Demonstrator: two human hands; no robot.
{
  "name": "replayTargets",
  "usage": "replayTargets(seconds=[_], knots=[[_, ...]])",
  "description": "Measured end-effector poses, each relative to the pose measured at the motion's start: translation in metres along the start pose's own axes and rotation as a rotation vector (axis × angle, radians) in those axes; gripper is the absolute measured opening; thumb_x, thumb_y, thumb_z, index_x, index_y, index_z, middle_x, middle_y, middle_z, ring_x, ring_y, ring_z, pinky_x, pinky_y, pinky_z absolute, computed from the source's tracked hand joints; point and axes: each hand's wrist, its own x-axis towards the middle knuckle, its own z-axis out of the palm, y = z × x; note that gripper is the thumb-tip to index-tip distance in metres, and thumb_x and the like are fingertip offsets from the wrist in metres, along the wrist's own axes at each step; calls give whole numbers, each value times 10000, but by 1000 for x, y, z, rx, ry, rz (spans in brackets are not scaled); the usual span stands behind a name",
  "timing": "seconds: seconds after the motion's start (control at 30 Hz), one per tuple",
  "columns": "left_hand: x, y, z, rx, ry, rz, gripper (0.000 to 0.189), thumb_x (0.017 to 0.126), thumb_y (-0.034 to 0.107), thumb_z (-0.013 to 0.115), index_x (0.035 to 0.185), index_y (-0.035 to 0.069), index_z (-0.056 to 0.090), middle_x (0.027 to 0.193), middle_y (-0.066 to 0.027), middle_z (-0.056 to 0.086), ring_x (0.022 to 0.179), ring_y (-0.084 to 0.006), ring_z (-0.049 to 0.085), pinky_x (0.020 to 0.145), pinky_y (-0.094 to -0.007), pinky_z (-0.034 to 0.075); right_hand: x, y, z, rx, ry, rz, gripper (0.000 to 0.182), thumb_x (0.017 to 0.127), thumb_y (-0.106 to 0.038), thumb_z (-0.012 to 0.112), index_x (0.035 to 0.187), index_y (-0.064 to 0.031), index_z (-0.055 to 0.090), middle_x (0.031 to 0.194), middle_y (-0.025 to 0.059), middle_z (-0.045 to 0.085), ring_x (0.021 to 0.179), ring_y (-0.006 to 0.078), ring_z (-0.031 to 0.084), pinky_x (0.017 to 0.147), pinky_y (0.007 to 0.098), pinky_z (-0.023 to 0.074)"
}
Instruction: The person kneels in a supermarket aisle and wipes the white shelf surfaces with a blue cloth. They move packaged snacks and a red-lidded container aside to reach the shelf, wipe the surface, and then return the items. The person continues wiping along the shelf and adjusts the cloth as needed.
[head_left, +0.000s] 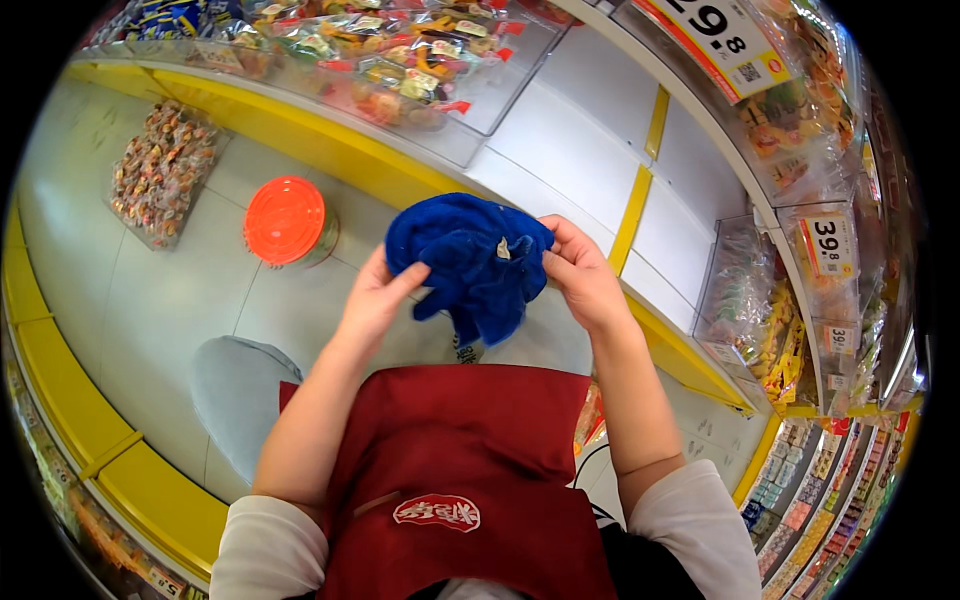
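A crumpled blue cloth (472, 262) hangs between my two hands, above the floor and in front of the low shelf. My left hand (382, 289) pinches its left edge, with the thumb on top. On the other side, my right hand (581, 270) grips the cloth's right edge between thumb and fingers. A small white tag shows on the cloth near my right hand. Lower folds of the cloth dangle towards my dark red apron (465, 427), which bears a stitched emblem.
Past the cloth, a white shelf (555, 172) with yellow edging holds a clear bin (420, 120) of packaged snacks. A tub with an orange lid (285, 221) and a bag of wrapped goods (165, 176) stand on the tiled floor. Another clear bin (735, 300) is at right.
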Motion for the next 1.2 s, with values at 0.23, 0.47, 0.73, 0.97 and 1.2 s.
replayTargets(seconds=[0.23, 0.47, 0.73, 0.97, 1.2], knots=[[-27, 50, -76, 839, 170, 363, 315, 813, -105, 622, 1069, 45, 727, 961, -79, 702, 931, -225, 669, 872, -297, 506, 14, -17, 32, -460, 17, -83, 261, 845, 122, 502, 989, 34, 702, 968, 82, 740, 928, 146, 674, 888, 288, 527], [-40, 92, -84, 962, 428, 633, 379, 829, -127, 526, 1111, 35, 722, 1088, -123, 739, 1043, -229, 694, 928, -322, 513, 4, -36, 66, -1020, -82, -344, 225, 669, 104, 639, 856, -18, 666, 924, 107, 696, 1000, 263, 660, 873, 337, 520], [-51, 94, -76, 468, 380, 447, 231, 1015, 82, 547, 1182, -30, 658, 1034, -94, 728, 984, -148, 666, 889, -281, 514, 8, -25, 78, -943, 85, -446, 176, 736, 81, 541, 870, -31, 528, 892, 142, 531, 866, 336, 593, 756, 385, 494], [-43, 75, -108, 824, 297, 205, 60, 981, 60, 538, 966, 9, 566, 917, -32, 698, 841, -131, 612, 784, -301, 503, 21, 3, 75, -932, -98, -97, 480, 787, 31, 545, 1254, -79, 527, 1040, 150, 507, 920, 323, 555, 832, 385, 482], [-54, 77, -91, 676, -62, -10, 151, 896, -59, 539, 991, 40, 476, 1222, -114, 647, 879, -174, 560, 820, -312, 482, 19, 38, 53, -1545, 5, 35, 424, 668, -62, 816, 1051, -62, 634, 978, 134, 614, 981, 345, 588, 856, 413, 490]])
